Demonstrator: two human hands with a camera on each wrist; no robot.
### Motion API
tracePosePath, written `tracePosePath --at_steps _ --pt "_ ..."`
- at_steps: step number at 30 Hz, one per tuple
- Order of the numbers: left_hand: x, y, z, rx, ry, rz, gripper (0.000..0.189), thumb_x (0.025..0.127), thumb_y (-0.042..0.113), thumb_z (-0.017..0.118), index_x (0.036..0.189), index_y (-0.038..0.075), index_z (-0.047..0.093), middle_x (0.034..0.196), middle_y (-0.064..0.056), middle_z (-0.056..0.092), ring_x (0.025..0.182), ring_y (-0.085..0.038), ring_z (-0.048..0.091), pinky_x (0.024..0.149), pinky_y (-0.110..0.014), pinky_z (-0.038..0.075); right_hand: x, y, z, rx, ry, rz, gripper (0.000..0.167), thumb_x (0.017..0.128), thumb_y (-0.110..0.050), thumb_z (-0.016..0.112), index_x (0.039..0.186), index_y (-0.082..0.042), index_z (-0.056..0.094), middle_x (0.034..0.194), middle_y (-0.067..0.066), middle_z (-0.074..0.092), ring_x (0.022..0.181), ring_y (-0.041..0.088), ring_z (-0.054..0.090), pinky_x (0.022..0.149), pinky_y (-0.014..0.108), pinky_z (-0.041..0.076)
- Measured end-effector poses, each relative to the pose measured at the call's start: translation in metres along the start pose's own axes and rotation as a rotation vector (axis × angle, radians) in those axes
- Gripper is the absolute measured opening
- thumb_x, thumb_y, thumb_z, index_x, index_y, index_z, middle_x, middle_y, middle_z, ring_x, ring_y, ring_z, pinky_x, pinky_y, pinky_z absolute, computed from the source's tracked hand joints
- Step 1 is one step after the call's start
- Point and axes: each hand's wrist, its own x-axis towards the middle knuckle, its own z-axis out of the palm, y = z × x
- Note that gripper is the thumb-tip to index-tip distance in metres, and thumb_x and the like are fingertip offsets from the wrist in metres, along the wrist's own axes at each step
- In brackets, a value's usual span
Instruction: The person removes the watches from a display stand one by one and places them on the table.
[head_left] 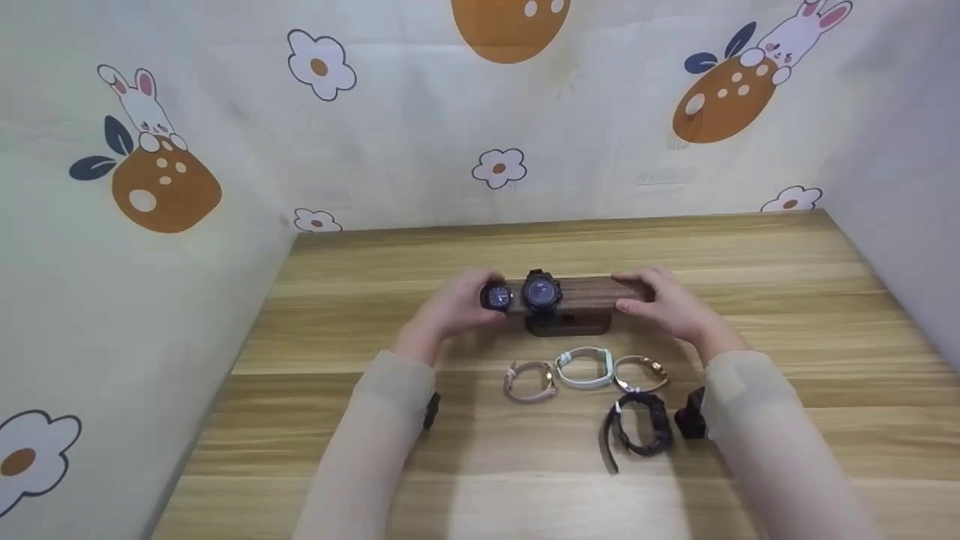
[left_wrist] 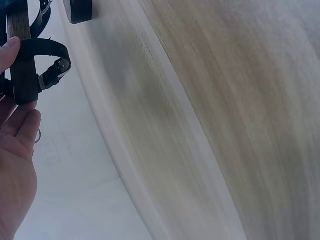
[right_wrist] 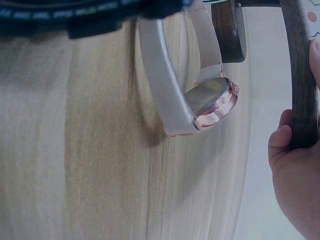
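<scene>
Brown wood makes up one watch stand (head_left: 589,294), which is in the middle of the head view, above the desk's (head_left: 337,300) front part. Two hands hold it, one at each end. The left hand (head_left: 463,301) pinches the left end, with the thumb on one side and the fingers on the other. The right hand (head_left: 667,304) pinches the right end the same way, with its fingers bent around the wood. Two watches are on the bar: a small dark watch (head_left: 497,296) right next to the left hand, and a big round black watch (head_left: 541,291) just to its right. Four more watches sit on the desk, lower in the picture. Three make a row: a pinkish watch (head_left: 551,387) on the left, a mint watch (head_left: 607,365) in the middle and a gold watch (head_left: 658,367) on the right. The fourth, a black strap watch (head_left: 660,424), is just below the gold one, and its strap end points down. That makes six watches. On the wall (head_left: 405,142) at the top and left are five flowers (head_left: 319,67), three oranges (head_left: 166,202) and two bunnies (head_left: 142,109).
</scene>
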Motion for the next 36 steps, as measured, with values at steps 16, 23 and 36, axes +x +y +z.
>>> tracePosePath --at_steps 16,23,36 --pt "-0.002 -0.01 0.012 -0.169 0.026 -0.11 0.06 0.069 0.005 0.077 0.122 0.006 0.05 0.118 -0.01 0.057 0.111 -0.024 0.053 0.098 -0.038 0.042 0.0 -0.002 0.001 0.005 -0.018 0.018 0.059 0.085 -0.036 0.066 0.135 -0.01 0.048 0.133 0.023 0.039 0.119 0.04 0.039 0.104 0.057 0.026" --pt "-0.003 -0.016 0.026 -0.357 0.091 -0.174 0.069 0.067 0.002 0.077 0.128 0.008 0.045 0.127 -0.013 0.049 0.116 -0.029 0.049 0.101 -0.041 0.039 -0.001 -0.002 0.001 0.036 -0.014 0.025 0.058 0.085 -0.034 0.067 0.135 -0.01 0.048 0.132 0.021 0.039 0.118 0.039 0.04 0.103 0.057 0.027" --pt "-0.006 -0.017 0.035 -0.497 0.167 -0.196 0.068 0.068 0.003 0.077 0.127 0.014 0.045 0.129 -0.011 0.043 0.116 -0.027 0.047 0.101 -0.04 0.038 -0.002 -0.002 0.0 0.047 -0.001 0.008 0.056 0.085 -0.029 0.067 0.134 -0.008 0.049 0.13 0.023 0.041 0.117 0.04 0.04 0.103 0.056 0.028"
